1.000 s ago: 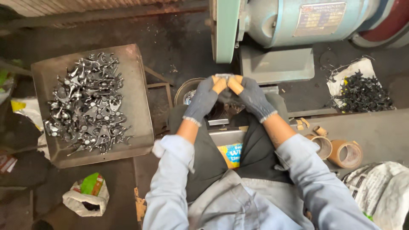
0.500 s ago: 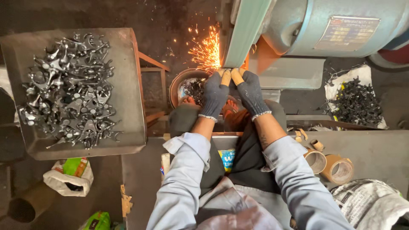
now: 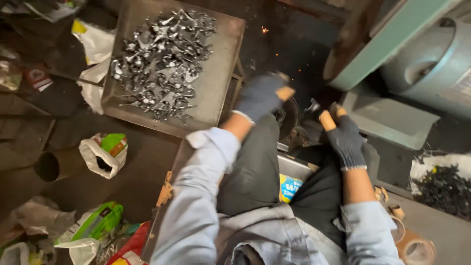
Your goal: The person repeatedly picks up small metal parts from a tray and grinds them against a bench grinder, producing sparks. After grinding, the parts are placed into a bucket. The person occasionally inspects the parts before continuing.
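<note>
Two gloved hands, apart over the lap: left hand [image 3: 260, 95] near the tray's [image 3: 223, 73] right edge, fingers curled, grip contents unclear, cannot tell if it holds anything. Right hand [image 3: 343, 137] just beside the green grinder [image 3: 392, 54], fingers closed around a small dark metal piece [image 3: 312, 105] at the fingertips, as far as blur allows. One tray, piled with many grey metal parts [image 3: 162, 64], too tangled to count. One heap of dark pieces [image 3: 444, 189] on white sheet at right. A few sparks [image 3: 265, 30] visible. Judging progress: tray pile large, so most parts seemingly remain unworked. One bowl [image 3: 290, 118] between hands, mostly hidden.
</note>
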### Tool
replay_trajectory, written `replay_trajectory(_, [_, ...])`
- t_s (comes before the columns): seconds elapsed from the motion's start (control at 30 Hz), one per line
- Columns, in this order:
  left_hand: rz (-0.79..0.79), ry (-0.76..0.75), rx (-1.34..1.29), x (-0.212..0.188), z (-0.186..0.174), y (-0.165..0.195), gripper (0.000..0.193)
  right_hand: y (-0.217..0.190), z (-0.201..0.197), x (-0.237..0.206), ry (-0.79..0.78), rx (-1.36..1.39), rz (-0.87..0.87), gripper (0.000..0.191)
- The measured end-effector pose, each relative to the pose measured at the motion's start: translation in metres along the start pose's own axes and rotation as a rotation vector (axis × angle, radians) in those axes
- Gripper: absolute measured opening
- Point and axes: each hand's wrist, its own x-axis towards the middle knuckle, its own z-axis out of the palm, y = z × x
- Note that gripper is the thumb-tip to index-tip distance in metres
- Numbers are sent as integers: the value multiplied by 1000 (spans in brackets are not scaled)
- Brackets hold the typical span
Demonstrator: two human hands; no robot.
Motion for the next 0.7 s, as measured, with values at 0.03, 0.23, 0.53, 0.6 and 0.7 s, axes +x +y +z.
replay_trajectory(0.03, [-110, 81, 54, -6, -20, -26, 34, -7, -1, -10, -61, -36, -68, 60])
replay_trajectory(0.23, [-114, 324, 899, -1, -98, -154, 11, -60, 19, -21, -482, -254, 23, 68])
replay_trajectory(0.53, [38, 171, -801, -49, -9, -12, 20, -39, 45, -26, -268, 545, 8, 65])
replay_trajectory(0.6, [-311, -146, -1088, -64, 34, 33, 16, -15, 55, -22, -100, 941, 72, 57])
replay_trajectory(0.7, [228, 193, -489, -80, 69, 78, 24, 23, 39, -28, -136, 1304, 286, 43])
